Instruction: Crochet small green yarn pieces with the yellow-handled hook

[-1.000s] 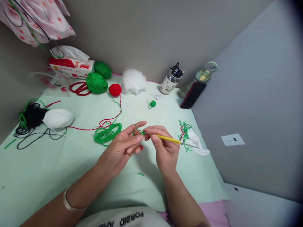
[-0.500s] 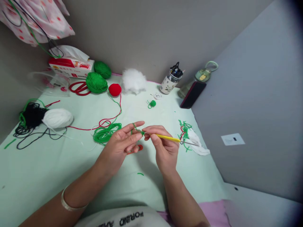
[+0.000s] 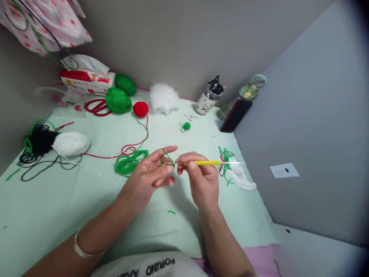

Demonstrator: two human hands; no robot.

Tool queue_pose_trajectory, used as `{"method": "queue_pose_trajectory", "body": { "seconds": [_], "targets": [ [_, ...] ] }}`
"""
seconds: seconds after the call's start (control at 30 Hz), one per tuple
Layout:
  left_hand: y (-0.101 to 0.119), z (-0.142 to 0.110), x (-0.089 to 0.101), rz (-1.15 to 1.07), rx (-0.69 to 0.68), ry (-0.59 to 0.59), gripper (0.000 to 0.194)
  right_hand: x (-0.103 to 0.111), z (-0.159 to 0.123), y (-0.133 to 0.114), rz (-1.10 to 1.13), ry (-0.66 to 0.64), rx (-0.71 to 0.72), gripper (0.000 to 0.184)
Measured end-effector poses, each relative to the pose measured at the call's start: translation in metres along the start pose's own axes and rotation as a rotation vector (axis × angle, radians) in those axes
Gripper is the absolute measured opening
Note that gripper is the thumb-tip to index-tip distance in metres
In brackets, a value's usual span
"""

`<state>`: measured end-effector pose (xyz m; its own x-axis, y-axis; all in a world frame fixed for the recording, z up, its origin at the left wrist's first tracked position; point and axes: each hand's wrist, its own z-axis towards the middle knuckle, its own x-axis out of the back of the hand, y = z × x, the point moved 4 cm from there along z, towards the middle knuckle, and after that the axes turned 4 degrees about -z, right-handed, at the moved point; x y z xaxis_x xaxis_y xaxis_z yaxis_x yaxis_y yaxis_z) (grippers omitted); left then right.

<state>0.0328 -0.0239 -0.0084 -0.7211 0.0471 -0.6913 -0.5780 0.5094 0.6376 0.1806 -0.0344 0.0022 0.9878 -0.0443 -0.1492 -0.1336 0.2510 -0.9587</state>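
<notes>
My right hand [image 3: 201, 179] grips a crochet hook by its yellow handle [image 3: 206, 163], with the thin metal shaft pointing left. My left hand [image 3: 151, 169] pinches a small piece of green yarn work [image 3: 173, 165] between thumb and fingers, its index finger stretched out with green yarn looped over it. The hook's tip lies at that yarn, over the left thumb and fingers. Most of the small piece is hidden by the fingertips. Under the left hand, an orange-red object [image 3: 165, 185] shows in part on the cloth. Just left of that hand lies a loose coil of green yarn [image 3: 131, 163].
Behind are green yarn balls [image 3: 118, 100], a red ball [image 3: 140, 109], red-handled scissors [image 3: 98, 107] and white stuffing [image 3: 163, 99]. White yarn [image 3: 71, 144] and black yarn [image 3: 42, 142] lie left. A pen jar [image 3: 206, 102], phone [image 3: 236, 116] and yarn scraps [image 3: 227, 157] are right.
The hook has swung from a slant to nearly level, and its shaft now reaches further across the left fingers. The green yarn at the left index finger is drawn into a wider loop.
</notes>
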Motion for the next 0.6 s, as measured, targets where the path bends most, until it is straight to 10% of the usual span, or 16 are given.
{"method": "queue_pose_trajectory", "body": {
  "seconds": [0.33, 0.6],
  "targets": [
    [0.006, -0.001, 0.003, 0.141, -0.048, 0.026, 0.031, 0.001, -0.003, -0.008, -0.046, 0.006, 0.027, 0.019],
    [0.005, 0.002, 0.011, 0.244, -0.194, 0.109, 0.045, -0.016, -0.023, -0.024, -0.848, -0.095, 0.702, 0.028]
  ]
}}
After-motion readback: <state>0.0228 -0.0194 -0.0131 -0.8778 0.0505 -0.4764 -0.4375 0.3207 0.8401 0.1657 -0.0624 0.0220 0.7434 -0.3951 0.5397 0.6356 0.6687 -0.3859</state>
